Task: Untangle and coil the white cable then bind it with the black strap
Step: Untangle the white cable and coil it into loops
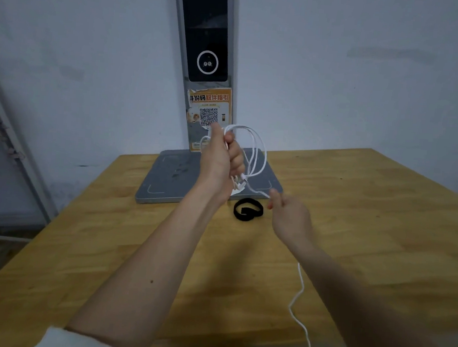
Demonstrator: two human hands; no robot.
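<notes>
Wooden table [105, 245]: left hand [221, 156] fists white cable [260, 148] coils; right hand [288, 214] pinches slack trailing to near edge; black strap [247, 208] between hands.

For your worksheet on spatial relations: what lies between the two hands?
In the head view, a short stretch of white cable spans from left hand to right hand.

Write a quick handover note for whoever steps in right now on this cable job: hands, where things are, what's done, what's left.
Left hand: raised, grips several loops of the white cable.
Right hand: pinches the cable's loose run, which trails off the wooden table's near edge.
Black strap: lies unused on the table by the grey base plate.
Done: part coiled.
Left: coil the trailing tail, then bind with the strap.
</notes>
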